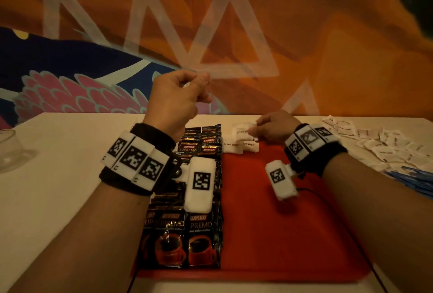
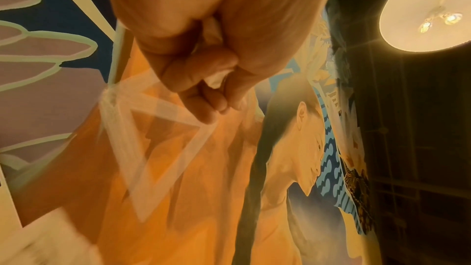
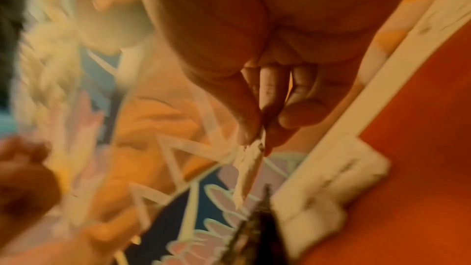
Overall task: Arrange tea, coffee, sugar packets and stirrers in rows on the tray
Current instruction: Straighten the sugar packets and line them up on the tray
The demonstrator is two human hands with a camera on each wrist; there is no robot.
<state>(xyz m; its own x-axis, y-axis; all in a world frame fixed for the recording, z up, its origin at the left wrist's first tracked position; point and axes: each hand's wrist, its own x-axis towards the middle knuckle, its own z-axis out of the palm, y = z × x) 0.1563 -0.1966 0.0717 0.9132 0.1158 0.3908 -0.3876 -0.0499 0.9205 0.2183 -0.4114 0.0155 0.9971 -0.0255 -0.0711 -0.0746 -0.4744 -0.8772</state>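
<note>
On the pale bench (image 1: 58, 199), against a painted orange and blue wall (image 1: 328, 46), lies a red tray (image 1: 281, 222), its long side running away from the person. The tray's left part is filled with black coffee sachets (image 1: 201, 241) laid in overlapping rows from the near edge to the far edge. At the far edge of the bare red part, just right of the coffee, sit a few white brown sugar packets (image 1: 236, 146), touching one another. To the right of the tray, on the bench, a loose heap of white packets (image 1: 384, 145) is spread out, with a bundle of blue stirrers (image 1: 419, 178) just nearer to the person. A clear glass (image 1: 9, 147) stands at the bench's far left edge.

The left hand (image 1: 175, 96) is raised above the far end of the coffee rows, well off the tray, fingers curled into a fist around some crumpled white paper or packets (image 2: 216, 80); what it is exactly cannot be told. The right hand (image 1: 274, 126) is low over the far edge of the tray, its fingertips (image 3: 252, 128) pinching one white sugar packet (image 3: 248, 172) edge-on, just above the packets already laid there. The two hands are apart.
</note>
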